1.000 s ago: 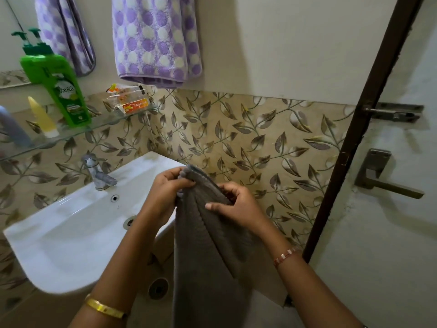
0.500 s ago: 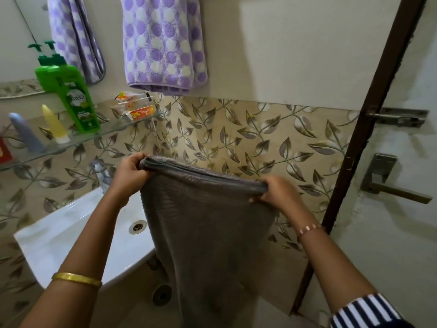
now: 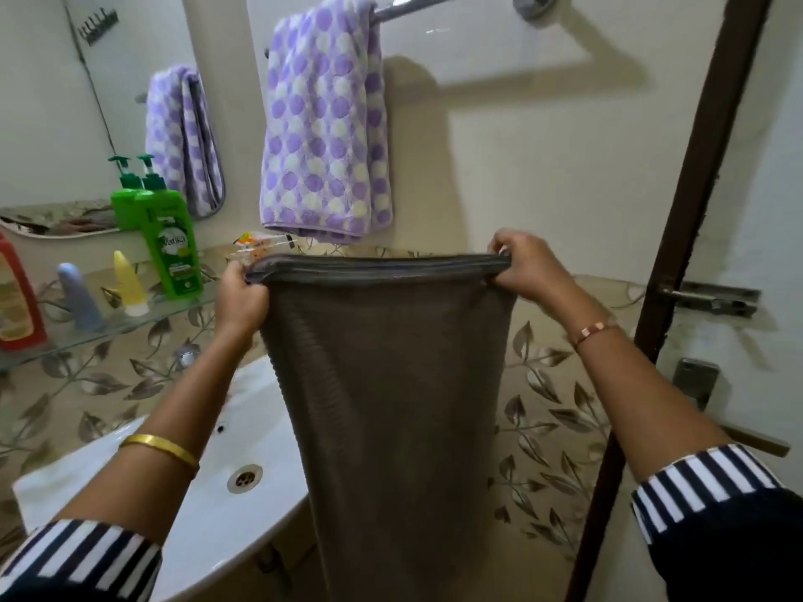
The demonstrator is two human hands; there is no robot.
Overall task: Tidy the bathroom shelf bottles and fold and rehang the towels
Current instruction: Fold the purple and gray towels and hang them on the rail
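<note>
Gripping the top corners of a grey towel, the left hand and the right hand hold its upper edge stretched flat and level between them, fingers curled tight round the doubled hem at each end. Half a second ago the same edge sagged at about chest level in front of the sink; now it is raised higher, pulled straight, and sits just below the hem of the purple spotted towel that hangs over the chrome rail. A second ago both hands were bunched close together on the cloth; now they are well apart, the towel's full folded width spread between them. The grey towel hangs straight down from the hands in front of the leaf-patterned tiles, its lower part covering the right side of the white sink. The view has tilted upward too, so the rail and more of the mirror now show. On the glass shelf to the left, the green pump bottle, a yellow tube, a bluish tube and a red bottle stand as before.
</note>
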